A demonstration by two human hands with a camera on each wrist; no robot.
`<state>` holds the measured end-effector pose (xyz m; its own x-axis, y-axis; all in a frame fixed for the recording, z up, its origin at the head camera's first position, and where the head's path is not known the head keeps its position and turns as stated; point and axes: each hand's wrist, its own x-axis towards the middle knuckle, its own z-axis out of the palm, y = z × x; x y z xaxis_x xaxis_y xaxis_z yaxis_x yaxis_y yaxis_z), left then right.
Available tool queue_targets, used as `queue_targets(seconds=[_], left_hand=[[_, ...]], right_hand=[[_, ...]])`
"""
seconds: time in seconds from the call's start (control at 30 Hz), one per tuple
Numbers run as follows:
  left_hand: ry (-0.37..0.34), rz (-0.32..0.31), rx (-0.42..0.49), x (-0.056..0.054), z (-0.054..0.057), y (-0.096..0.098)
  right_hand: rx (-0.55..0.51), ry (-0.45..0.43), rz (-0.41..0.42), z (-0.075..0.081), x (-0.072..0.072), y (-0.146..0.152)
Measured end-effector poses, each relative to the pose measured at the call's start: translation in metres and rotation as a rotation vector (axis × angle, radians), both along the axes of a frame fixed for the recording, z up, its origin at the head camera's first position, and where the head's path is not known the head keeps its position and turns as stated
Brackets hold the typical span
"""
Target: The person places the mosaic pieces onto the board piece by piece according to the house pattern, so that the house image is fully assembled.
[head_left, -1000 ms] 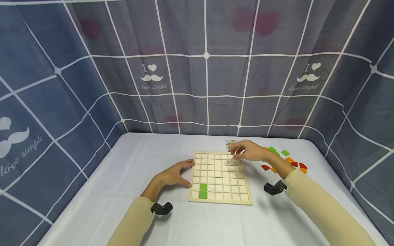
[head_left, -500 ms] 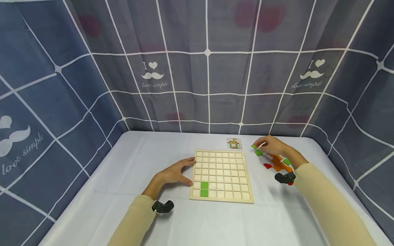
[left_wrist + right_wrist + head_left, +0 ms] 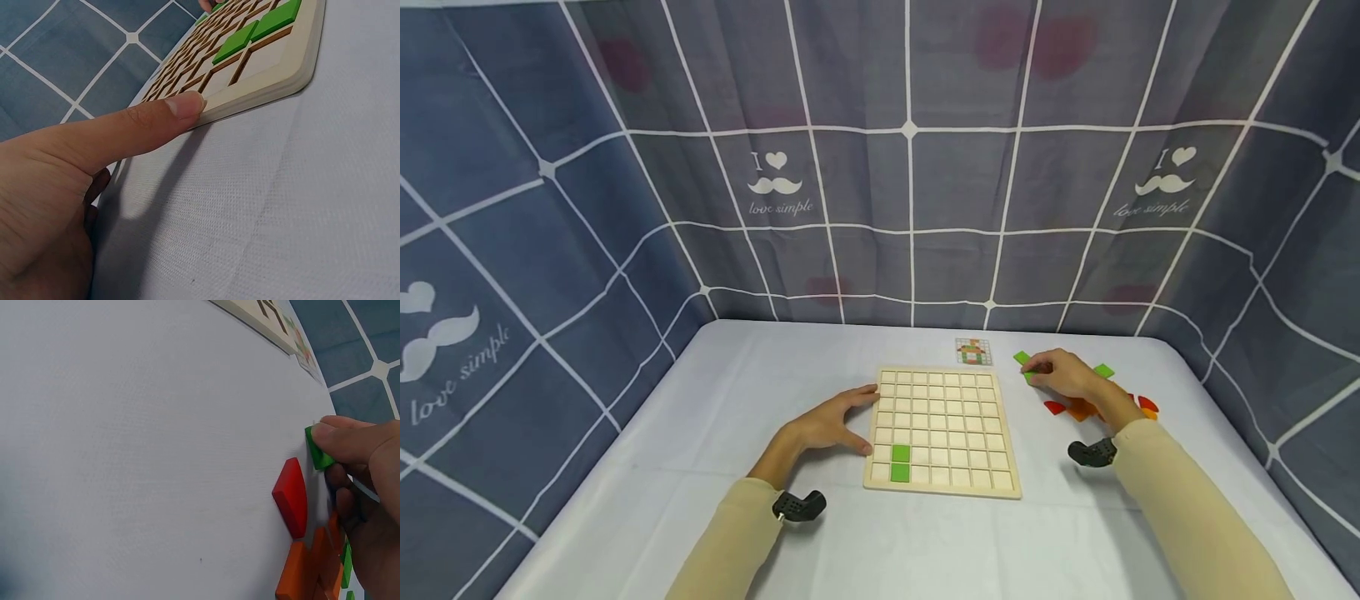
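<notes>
A wooden grid board [image 3: 955, 433] lies on the table with two green square tiles [image 3: 900, 462] in its lower-left cells. Along the board's left edge my left hand [image 3: 823, 421] is spread, its thumb tip touching the rim in the left wrist view and its fingers near the upper-left side. To the right of the board, my right hand [image 3: 1063, 373] pinches a green tile [image 3: 319, 450] between thumb and fingers, low over the table. Another green tile [image 3: 1022, 357] lies just beyond its fingertips. A red curved piece [image 3: 290, 497] lies close by.
Orange pieces [image 3: 303, 572] lie partly under the right hand, with a further green tile [image 3: 1104, 371] and red piece [image 3: 1147, 403] beyond. A small printed pattern card [image 3: 973, 352] sits behind the board. A grid-patterned curtain [image 3: 865, 183] encloses the white table.
My right hand has gone from the board's far right corner to the loose pieces, then from one green tile to its neighbour, which it now pinches. The left hand stays at the board.
</notes>
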<state>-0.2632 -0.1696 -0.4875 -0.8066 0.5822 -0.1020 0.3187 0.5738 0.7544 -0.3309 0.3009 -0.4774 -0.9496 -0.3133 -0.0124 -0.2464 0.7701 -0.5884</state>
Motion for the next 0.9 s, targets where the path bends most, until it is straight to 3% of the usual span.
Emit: queue_targets(seconds=[0.13,0.4,0.53,0.73,0.9], left_hand=[[-0.003,0.002,0.003,0.000,0.001,0.000],[-0.011,0.006,0.003,0.000,0.001,-0.001],[-0.009,0.007,0.002,0.001,0.001,0.001],[-0.006,0.004,0.002,0.000,0.000,0.002],[0.000,0.010,-0.016,-0.001,-0.002,-0.001]], right_hand=[[-0.007,-0.010,-0.005,0.006,0.000,-0.001],[-0.082,-0.111,-0.026,0.018,0.001,-0.009],[-0.129,-0.097,0.041,0.022,0.003,-0.017],[-0.227,-0.190,0.084,0.035,0.013,-0.042],[-0.251,-0.196,0.146,0.035,0.018,-0.069]])
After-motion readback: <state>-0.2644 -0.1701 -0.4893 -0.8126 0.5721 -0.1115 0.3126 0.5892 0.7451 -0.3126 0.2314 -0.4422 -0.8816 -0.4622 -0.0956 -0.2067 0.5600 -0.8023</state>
